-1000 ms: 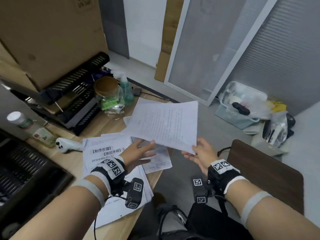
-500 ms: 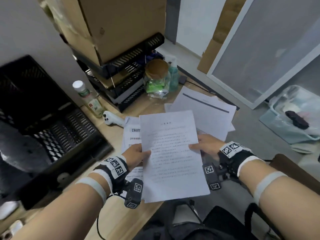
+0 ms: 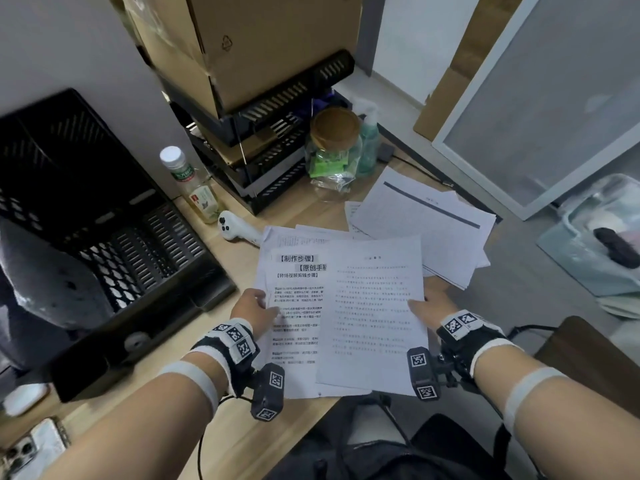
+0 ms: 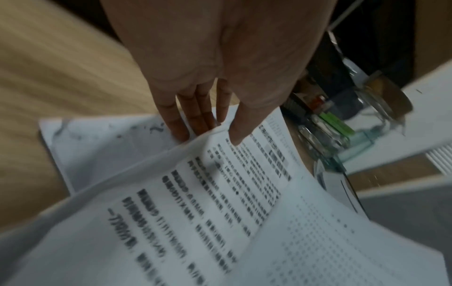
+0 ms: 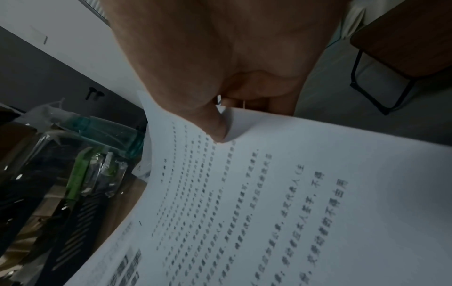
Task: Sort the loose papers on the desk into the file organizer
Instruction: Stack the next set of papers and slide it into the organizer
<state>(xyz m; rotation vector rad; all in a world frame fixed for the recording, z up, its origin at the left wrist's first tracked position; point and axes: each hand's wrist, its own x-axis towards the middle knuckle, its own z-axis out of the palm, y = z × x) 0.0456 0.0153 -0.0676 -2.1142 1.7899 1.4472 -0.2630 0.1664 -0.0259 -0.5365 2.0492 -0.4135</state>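
Observation:
My right hand pinches a fine-print sheet at its right edge, thumb on top and fingers below. My left hand pinches the left edge of a sheet with bold headings; in the left wrist view that sheet is lifted off another paper. The fine-print sheet overlaps the bold-heading one. More loose papers lie at the desk's far right corner. A large black mesh file organizer stands at the left.
A tiered black tray rack under a cardboard box stands at the back. Around it are a bottle, a white controller, a glass jar and a spray bottle. A brown stool is at the right.
The fine-print sheet came from over the floor at the right to above the desk papers. My left hand let go of it and now pinches the bold-heading sheet.

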